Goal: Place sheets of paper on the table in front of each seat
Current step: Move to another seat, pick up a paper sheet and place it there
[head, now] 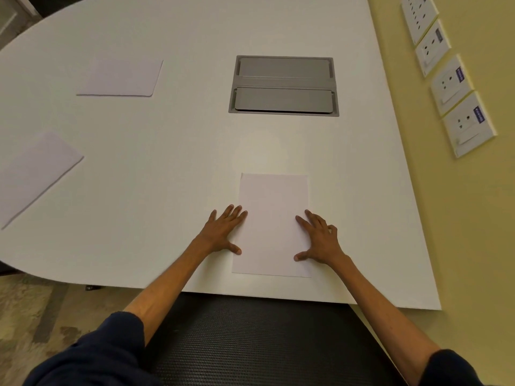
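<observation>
A white sheet of paper (273, 218) lies flat on the white table (172, 151), close to the near edge, in front of a black mesh chair back (250, 335). My left hand (223, 232) rests flat at the sheet's left edge with fingers spread. My right hand (320, 238) lies flat on the sheet's right edge, fingers straight. A second sheet (122, 78) lies farther back on the left. A third sheet (33, 174) lies at the left edge of view.
A grey cable hatch with two lids (284, 86) is set into the table beyond the near sheet. Wall sockets (451, 84) line the yellow wall on the right. Patterned carpet (25, 307) shows at lower left.
</observation>
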A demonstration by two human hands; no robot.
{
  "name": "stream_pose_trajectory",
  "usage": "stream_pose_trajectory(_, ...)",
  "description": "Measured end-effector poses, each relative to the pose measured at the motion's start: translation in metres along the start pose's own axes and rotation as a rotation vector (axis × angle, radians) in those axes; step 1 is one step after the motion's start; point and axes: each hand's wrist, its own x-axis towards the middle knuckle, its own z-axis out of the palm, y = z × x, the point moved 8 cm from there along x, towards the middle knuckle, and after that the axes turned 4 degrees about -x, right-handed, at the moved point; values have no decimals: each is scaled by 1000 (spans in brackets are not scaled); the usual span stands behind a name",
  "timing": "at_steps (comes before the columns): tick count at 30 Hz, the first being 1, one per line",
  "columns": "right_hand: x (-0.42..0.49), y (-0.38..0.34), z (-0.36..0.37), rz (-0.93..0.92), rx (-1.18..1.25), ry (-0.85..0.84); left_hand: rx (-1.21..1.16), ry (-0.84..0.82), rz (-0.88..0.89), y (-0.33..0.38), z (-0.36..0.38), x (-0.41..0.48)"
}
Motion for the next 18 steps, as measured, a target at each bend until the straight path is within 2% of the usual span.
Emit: stream_pose_trajectory(18, -1, 1, 2, 15, 41, 30, -38, -19, -26, 3, 1, -1)
